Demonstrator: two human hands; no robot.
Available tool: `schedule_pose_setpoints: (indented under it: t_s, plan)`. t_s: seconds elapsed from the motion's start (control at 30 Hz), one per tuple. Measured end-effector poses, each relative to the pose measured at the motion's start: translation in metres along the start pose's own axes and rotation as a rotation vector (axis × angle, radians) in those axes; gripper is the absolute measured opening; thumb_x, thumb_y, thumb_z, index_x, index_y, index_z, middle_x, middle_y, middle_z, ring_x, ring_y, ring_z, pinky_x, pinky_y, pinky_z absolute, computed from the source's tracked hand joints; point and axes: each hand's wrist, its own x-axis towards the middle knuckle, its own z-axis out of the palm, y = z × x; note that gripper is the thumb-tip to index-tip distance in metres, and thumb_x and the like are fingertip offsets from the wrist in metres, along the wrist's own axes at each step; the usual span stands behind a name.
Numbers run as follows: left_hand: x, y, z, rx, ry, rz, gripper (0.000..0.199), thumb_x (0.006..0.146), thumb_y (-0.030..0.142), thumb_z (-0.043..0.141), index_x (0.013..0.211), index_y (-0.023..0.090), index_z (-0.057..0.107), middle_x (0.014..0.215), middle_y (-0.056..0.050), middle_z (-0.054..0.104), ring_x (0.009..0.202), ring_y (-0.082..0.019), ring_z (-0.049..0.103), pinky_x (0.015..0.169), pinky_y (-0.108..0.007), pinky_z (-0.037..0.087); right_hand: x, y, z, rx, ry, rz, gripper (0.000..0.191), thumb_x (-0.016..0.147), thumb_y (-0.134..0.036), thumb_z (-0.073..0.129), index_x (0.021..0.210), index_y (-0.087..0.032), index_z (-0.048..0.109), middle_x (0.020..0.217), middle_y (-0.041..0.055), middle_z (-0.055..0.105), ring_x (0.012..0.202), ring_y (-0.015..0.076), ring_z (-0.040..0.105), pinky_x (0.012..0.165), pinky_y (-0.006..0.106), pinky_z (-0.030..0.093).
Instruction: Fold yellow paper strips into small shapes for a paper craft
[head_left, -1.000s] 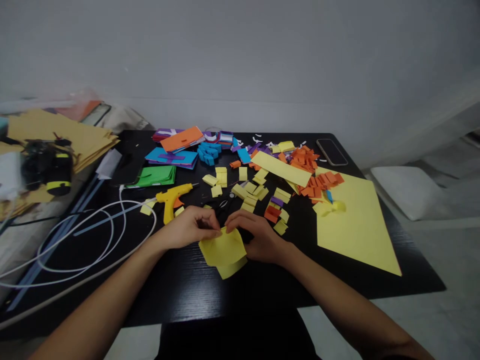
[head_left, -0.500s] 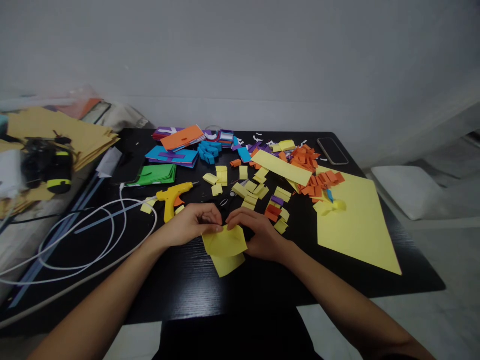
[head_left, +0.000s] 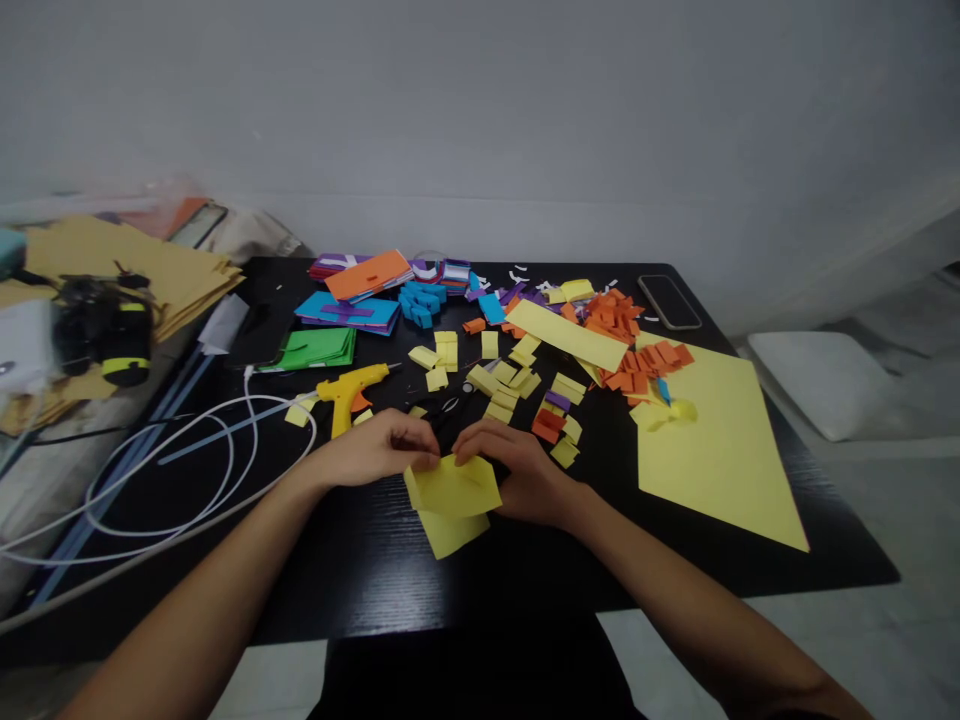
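Barely shifted since the earlier frame, the left hand (head_left: 396, 445) and right hand (head_left: 517, 470) meet fingers-down, both pinching the upper edge of the folded yellow paper (head_left: 452, 490) above the black table (head_left: 555, 570). The yellow glue gun (head_left: 346, 392) lies just beyond the left hand, scissors (head_left: 452, 405) beyond both.

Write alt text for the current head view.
Two bare hands, left and right, hold folded yellow paper over a black table; beyond lie a yellow glue gun, small colored paper pieces and a phone.
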Motion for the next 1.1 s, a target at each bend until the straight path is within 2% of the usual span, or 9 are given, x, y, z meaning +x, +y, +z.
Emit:
schedule_pose_setpoints:
  t_s: [0.13, 0.33, 0.5, 0.73, 0.9, 1.0, 1.1]
  plan:
    - [-0.0009, -0.0007, 0.0010, -0.018, -0.011, -0.016, 0.019, 0.084, 0.033, 0.072, 0.085, 0.014, 0.075, 0.075, -0.001, 0.072, 0.067, -0.014, 0.062, 0.062, -0.021, 0.046, -0.0003, -0.0009, 0.0005, 0.001, -0.007, 0.007, 0.024, 0.082, -0.012, 0.074, 0.100, -0.022, 0.063, 0.107, 0.0098, 0.070, 0.099, 0.0205, 0.070, 0.084, 0.033, 0.058]
    - [-0.0034, 0.0030, 0.0007, 0.019, 0.034, -0.003, 0.022, 0.084, 0.036, 0.072, 0.085, 0.014, 0.076, 0.072, -0.001, 0.070, 0.063, -0.012, 0.059, 0.060, -0.020, 0.044, 0.0000, 0.0008, 0.0010, 0.018, -0.001, 0.024, 0.028, 0.080, -0.013, 0.076, 0.103, -0.023, 0.064, 0.113, 0.0106, 0.071, 0.106, 0.0221, 0.070, 0.089, 0.035, 0.058]
    - [-0.0033, 0.0004, 0.0006, 0.000, 0.036, -0.004, 0.023, 0.085, 0.036, 0.071, 0.086, 0.014, 0.075, 0.074, -0.002, 0.072, 0.065, -0.013, 0.062, 0.060, -0.020, 0.045, -0.0004, 0.0013, 0.0020, 0.037, 0.005, 0.076, 0.028, 0.080, -0.013, 0.074, 0.105, -0.022, 0.063, 0.109, 0.0087, 0.074, 0.099, 0.0211, 0.072, 0.084, 0.034, 0.057]
    - [-0.0018, 0.0031, 0.0044, 0.028, 0.000, 0.002, 0.023, 0.084, 0.037, 0.073, 0.090, 0.015, 0.076, 0.080, -0.003, 0.075, 0.070, -0.015, 0.064, 0.063, -0.021, 0.047, -0.0019, 0.0028, 0.0054, 0.039, -0.022, 0.031, 0.024, 0.085, -0.016, 0.075, 0.105, -0.022, 0.064, 0.108, 0.0094, 0.072, 0.100, 0.0214, 0.071, 0.084, 0.035, 0.058]
    - [0.0002, 0.0009, 0.0067, 0.052, 0.019, -0.001, 0.021, 0.082, 0.037, 0.075, 0.085, 0.016, 0.078, 0.073, 0.000, 0.073, 0.065, -0.013, 0.061, 0.060, -0.020, 0.044, -0.0020, 0.0010, 0.0076, 0.057, -0.011, 0.025, 0.022, 0.086, -0.015, 0.073, 0.106, -0.023, 0.066, 0.107, 0.0083, 0.073, 0.101, 0.0205, 0.071, 0.085, 0.033, 0.059]
    - [0.0004, -0.0010, 0.0067, 0.054, 0.051, -0.003, 0.021, 0.082, 0.038, 0.075, 0.083, 0.017, 0.079, 0.072, 0.000, 0.073, 0.066, -0.014, 0.062, 0.060, -0.020, 0.044, -0.0014, -0.0009, 0.0074, 0.118, -0.008, 0.111, 0.027, 0.087, -0.017, 0.073, 0.113, -0.023, 0.066, 0.107, 0.0077, 0.072, 0.093, 0.0183, 0.071, 0.081, 0.032, 0.060]
    - [-0.0001, -0.0009, 0.0068, 0.015, 0.082, -0.021, 0.022, 0.082, 0.038, 0.075, 0.082, 0.016, 0.079, 0.072, 0.000, 0.073, 0.065, -0.014, 0.062, 0.059, -0.021, 0.045, -0.0009, -0.0015, 0.0074, 0.292, 0.020, 0.264, 0.035, 0.085, -0.021, 0.076, 0.119, -0.021, 0.065, 0.108, 0.0075, 0.071, 0.085, 0.0152, 0.071, 0.078, 0.029, 0.062]
